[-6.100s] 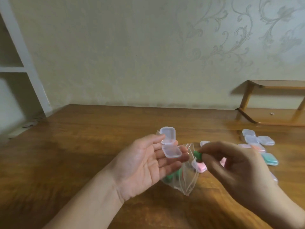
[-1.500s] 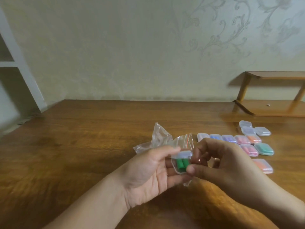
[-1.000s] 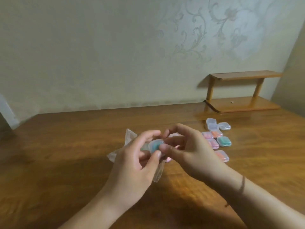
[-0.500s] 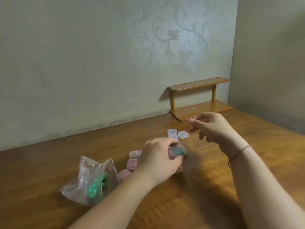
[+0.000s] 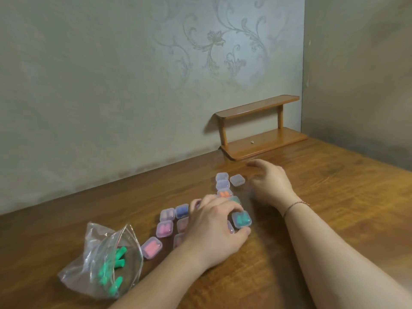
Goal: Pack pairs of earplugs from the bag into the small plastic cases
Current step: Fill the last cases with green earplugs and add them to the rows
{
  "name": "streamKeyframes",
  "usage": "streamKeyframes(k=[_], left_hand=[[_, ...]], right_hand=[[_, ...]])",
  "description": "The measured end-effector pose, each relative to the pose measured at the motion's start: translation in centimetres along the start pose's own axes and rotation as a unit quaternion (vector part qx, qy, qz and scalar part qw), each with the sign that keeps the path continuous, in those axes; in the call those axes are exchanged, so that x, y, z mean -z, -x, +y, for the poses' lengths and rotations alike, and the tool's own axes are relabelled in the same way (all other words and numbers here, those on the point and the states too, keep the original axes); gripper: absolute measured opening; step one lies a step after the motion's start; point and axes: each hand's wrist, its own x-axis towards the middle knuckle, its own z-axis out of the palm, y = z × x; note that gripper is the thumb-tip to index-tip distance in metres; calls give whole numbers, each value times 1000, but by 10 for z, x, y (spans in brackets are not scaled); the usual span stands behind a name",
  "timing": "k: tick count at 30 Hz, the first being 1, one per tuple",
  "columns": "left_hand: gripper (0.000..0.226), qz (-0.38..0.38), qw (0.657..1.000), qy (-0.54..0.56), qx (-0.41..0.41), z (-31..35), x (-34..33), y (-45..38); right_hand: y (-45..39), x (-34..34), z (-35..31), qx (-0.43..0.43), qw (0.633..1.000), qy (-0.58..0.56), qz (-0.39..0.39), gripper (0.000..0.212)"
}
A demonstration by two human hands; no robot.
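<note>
My left hand (image 5: 214, 228) holds a small closed plastic case with green earplugs (image 5: 241, 219) between thumb and fingers, low over the table at the right end of a group of filled cases (image 5: 165, 229). Those cases hold pink, blue and orange earplugs; some lie hidden under the hand. A clear plastic bag (image 5: 104, 262) with several green earplugs (image 5: 116, 259) lies at the left. My right hand (image 5: 270, 182) hovers with relaxed fingers, holding nothing, just right of three empty clear cases (image 5: 237, 180).
The wooden table (image 5: 334, 208) stretches to the right and toward me. A small two-tier wooden shelf (image 5: 258, 128) stands against the patterned wall at the back right, near the corner.
My left hand has carried the green-filled case down to the right end of the group of cases. My right hand has dropped lower beside the empty cases. The view turned further right.
</note>
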Motion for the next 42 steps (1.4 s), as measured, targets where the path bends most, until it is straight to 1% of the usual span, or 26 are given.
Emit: streamKeyframes(k=[3,5,6,8,10,11,15,17,18,19,20,21,22,24,26,27,30,31,33,34,35,37,39,40,41,42], left_hand=[[38,14,1000,5,-11,0,3,3],[35,26,999,16,-19,-2,5,7],[33,31,999,23,-21,-4,6,9],[30,41,998,33,-21,-8,10,13],[26,48,997,52,-23,-15,15,16],[25,50,996,74,-22,-18,20,18],[16,95,984,149,-12,-31,50,30],[14,121,971,208,5,-40,65,40],[13,121,955,269,29,-43,73,46],[15,112,932,338,58,-45,81,53],[19,99,907,399,88,-47,88,61],[26,82,883,446,118,-50,94,69],[33,66,863,478,146,-53,99,77],[44,39,822,536,188,-66,106,95],[50,13,772,603,201,-80,112,113],[52,3,753,627,197,-86,115,121],[55,1,715,678,170,-101,122,142],[58,6,697,698,164,-106,123,146],[70,10,656,739,154,-116,124,153],[74,11,641,754,145,-120,125,155],[74,17,631,763,140,-122,125,156],[73,39,616,772,150,-128,121,157],[74,54,595,786,159,-130,118,160],[71,52,580,798,153,-130,116,160],[64,45,564,813,139,-129,116,161],[54,33,555,823,121,-127,115,163]], right_hand=[[0,-12,-1,60,990,81,-103,56],[-1,-17,-1,68,982,119,-133,61],[-1,-19,0,70,981,125,-132,62],[1,-18,-1,74,984,127,-102,62],[2,-16,-4,80,986,133,-65,58],[2,-15,-5,82,986,131,-59,55],[2,-10,-10,50,993,67,-79,38],[5,-4,-16,43,997,30,-62,34],[8,-2,-21,55,998,9,-39,33],[12,0,-29,86,996,-6,-5,31],[19,0,-40,135,990,-19,26,31],[29,-1,-54,192,980,-40,39,31],[43,-4,-70,248,966,-73,28,34],[78,-12,-102,344,927,-144,-50,39],[111,-24,-128,412,888,-167,-117,40],[124,-31,-139,437,873,-165,-139,41],[142,-50,-163,473,850,-152,-176,43],[143,-54,-168,478,845,-152,-186,44],[145,-65,-174,485,841,-141,-196,45],[147,-71,-176,487,842,-129,-191,45],[149,-79,-177,491,847,-109,-170,43],[153,-95,-176,512,853,-47,-89,41],[155,-107,-172,558,829,13,-7,35],[155,-110,-169,579,815,21,22,31],[156,-111,-166,582,812,4,38,27],[159,-110,-163,564,824,-36,39,28]])
